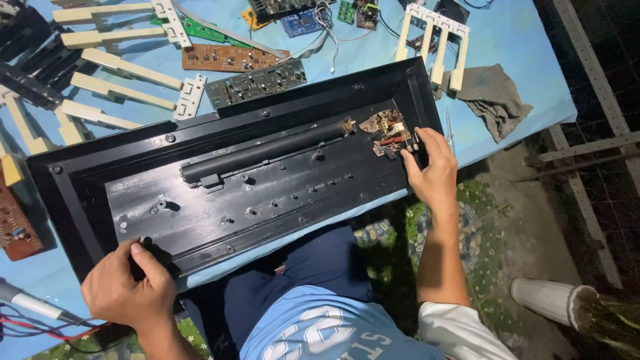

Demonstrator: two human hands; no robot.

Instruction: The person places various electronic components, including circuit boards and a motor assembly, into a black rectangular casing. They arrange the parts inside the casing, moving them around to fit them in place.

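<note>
The long black keyboard shell (227,180) overhangs the bench (533,60) edge. The left hand (127,290) clenches its near rim; the right hand (430,170) pinches its far end, beside the small brown circuit board (387,130) (loose-looking). A slackened grip could tip it floorward.

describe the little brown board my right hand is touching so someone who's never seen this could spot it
Start at the long black keyboard shell lying across the blue table. Follow its inside to the end by the right hand. The small brown circuit board sits there, the only board inside the shell, with ragged edges.
</note>
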